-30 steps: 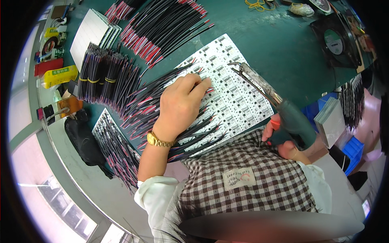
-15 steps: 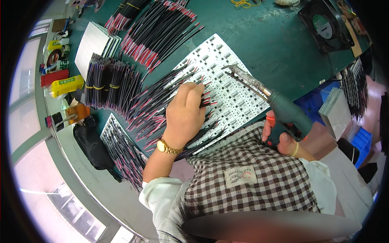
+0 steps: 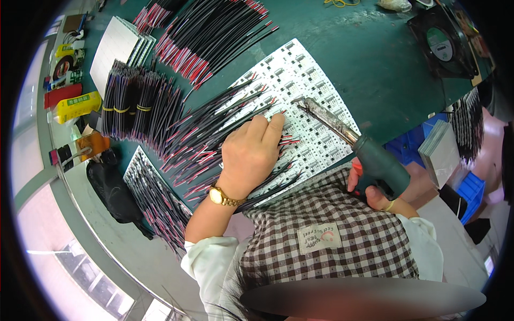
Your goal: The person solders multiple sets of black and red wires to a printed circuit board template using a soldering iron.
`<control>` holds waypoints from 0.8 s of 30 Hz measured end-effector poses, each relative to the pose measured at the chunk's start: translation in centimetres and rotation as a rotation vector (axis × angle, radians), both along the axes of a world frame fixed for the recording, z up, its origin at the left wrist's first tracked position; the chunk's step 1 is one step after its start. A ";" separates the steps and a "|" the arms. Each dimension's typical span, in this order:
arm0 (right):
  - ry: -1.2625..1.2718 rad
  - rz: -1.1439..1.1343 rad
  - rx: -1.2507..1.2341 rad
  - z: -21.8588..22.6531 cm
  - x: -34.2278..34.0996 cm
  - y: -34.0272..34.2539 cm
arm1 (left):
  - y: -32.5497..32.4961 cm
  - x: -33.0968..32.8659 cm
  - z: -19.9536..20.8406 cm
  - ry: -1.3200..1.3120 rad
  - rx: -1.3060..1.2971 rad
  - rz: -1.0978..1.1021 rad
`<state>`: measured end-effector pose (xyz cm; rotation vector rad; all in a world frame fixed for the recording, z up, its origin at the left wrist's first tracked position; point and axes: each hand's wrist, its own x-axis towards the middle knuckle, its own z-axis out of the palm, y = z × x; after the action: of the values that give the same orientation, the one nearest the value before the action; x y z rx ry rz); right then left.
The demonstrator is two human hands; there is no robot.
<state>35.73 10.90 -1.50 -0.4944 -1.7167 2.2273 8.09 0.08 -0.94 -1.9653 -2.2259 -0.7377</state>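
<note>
A white circuit board panel (image 3: 326, 128) with small dark components in rows lies on the green bench before me. Thin black wires (image 3: 214, 131) with red and white ends fan across its left part. My left hand (image 3: 250, 152), with a gold watch at the wrist, rests over them, its fingers closed on wires near the board's middle. What lies under the palm is hidden. My right hand (image 3: 372, 190) grips a dark green pistol-shaped soldering gun (image 3: 381, 166) from below. Its metal tip hangs over the board, just up and right of my left fingertips.
Wire bundles tied with yellow bands (image 3: 136, 107) and loose wires (image 3: 214, 32) lie at left and far left. White panels (image 3: 115, 51) stack behind them. Another wired board (image 3: 155, 198) sits by the left edge. A black fan (image 3: 441, 45) stands far right; blue bins (image 3: 471, 195) are lower right.
The soldering gun's tip has come nearer to me and closer to my left fingertips. My left hand has shifted slightly over the board. The whole view has moved a little.
</note>
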 end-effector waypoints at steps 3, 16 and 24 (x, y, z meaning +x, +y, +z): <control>-0.097 0.068 0.055 0.6 0.0 0.1 | -0.1 0.1 0.3 0.022 0.007 -0.008; -0.285 0.192 0.195 0.6 0.9 1.2 | -0.1 0.3 0.3 0.089 -0.016 -0.020; -0.295 0.171 0.144 0.8 0.6 0.6 | 0.1 0.3 0.3 0.107 0.005 -0.020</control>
<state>36.28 11.52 -0.69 -0.6939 -2.1228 2.2106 8.40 0.15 -0.63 -1.9773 -2.1443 -0.6239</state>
